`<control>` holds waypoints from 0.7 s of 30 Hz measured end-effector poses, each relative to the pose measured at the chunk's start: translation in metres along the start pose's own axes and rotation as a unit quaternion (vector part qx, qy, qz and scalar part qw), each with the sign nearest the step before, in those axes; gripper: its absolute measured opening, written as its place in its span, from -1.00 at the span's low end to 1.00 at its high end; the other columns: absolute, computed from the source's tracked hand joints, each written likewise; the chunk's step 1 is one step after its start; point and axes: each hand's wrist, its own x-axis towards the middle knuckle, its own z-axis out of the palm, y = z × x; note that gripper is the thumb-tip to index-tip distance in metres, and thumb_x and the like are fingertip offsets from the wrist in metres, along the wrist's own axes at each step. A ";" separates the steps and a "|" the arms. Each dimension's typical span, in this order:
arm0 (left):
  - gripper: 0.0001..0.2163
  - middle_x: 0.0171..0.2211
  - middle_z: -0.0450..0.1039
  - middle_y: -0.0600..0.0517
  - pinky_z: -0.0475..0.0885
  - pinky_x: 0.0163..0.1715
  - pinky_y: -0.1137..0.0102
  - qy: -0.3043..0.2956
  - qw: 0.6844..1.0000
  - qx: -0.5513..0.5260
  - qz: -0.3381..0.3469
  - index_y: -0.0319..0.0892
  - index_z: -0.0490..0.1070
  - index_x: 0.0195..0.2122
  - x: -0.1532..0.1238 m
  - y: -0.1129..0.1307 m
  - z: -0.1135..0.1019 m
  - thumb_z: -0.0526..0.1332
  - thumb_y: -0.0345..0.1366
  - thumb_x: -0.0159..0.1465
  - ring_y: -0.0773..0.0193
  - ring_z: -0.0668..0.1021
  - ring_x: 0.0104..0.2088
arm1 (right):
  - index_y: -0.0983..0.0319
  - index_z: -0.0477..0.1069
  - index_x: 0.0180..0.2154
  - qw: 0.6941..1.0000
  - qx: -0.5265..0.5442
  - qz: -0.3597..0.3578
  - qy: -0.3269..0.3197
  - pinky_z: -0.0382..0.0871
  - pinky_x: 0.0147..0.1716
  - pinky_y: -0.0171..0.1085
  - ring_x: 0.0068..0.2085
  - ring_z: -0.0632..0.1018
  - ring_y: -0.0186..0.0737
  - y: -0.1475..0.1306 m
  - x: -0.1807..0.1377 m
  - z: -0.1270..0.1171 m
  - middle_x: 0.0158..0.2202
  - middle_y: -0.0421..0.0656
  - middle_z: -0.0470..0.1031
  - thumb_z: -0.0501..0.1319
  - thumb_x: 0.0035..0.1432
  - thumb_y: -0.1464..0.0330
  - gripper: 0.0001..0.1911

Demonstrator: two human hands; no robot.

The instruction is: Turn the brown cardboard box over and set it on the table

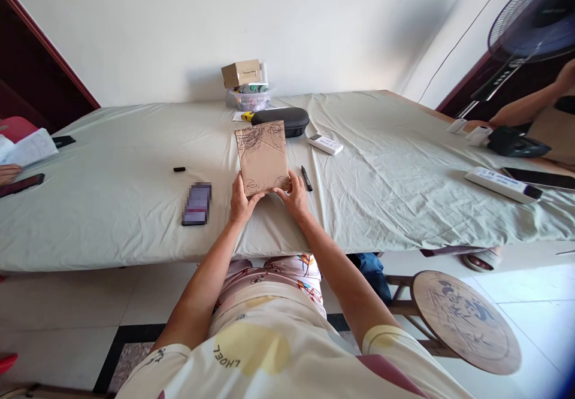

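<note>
Between my two hands is a brown cardboard box (264, 162) with black scribbles along its top edge and near its lower corners. My left hand (242, 202) grips its lower left corner, thumb along the near edge. At the lower right corner my right hand (293, 194) holds it the same way. A black marker (306, 178) without its cap lies just right of my right hand. The small black cap (179, 169) rests on the cloth to the left. Nearer my left arm lies a phone (196, 204) with a blurred screen.
Behind the box lie a black case (287, 121) and a white device (326, 144). A plastic tub (249, 98) with a small carton (241, 73) stands by the wall. Other people's hands show at both sides. A fan (530, 15) and a wooden stool (465, 321) are at right.
</note>
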 end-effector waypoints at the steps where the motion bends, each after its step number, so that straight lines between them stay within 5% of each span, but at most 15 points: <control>1: -0.05 0.45 0.19 -0.32 0.25 0.42 0.03 -0.001 1.000 -0.007 -0.006 -0.11 -0.06 0.52 0.000 -0.001 -0.001 0.46 -0.01 0.26 -0.13 0.31 0.45 | 0.18 0.37 0.31 1.000 0.014 0.000 0.000 0.60 -0.16 -0.07 -0.26 0.55 -0.12 0.001 0.001 -0.001 -0.12 -0.03 0.48 0.29 0.19 -0.24 -0.13; 10: -0.15 0.43 0.28 -0.25 0.35 0.37 0.09 0.015 0.995 -0.078 -0.062 -0.07 0.04 0.52 0.003 -0.004 -0.008 0.35 0.12 0.32 -0.05 0.42 0.39 | 0.13 0.53 0.10 0.995 0.098 -0.010 0.012 0.55 -0.22 -0.16 -0.28 0.56 -0.19 -0.010 0.002 -0.011 -0.22 -0.10 0.55 0.20 0.30 -0.19 -0.37; 21: -0.31 0.31 0.43 -0.23 0.43 0.25 0.16 0.028 0.997 -0.060 -0.050 -0.08 0.26 0.43 0.006 -0.006 -0.013 0.20 0.20 0.40 -0.01 0.50 0.29 | 0.18 0.54 0.07 0.995 0.097 0.003 0.005 0.52 -0.24 -0.19 -0.29 0.57 -0.18 -0.005 0.003 -0.008 -0.26 -0.13 0.55 0.16 0.29 -0.23 -0.31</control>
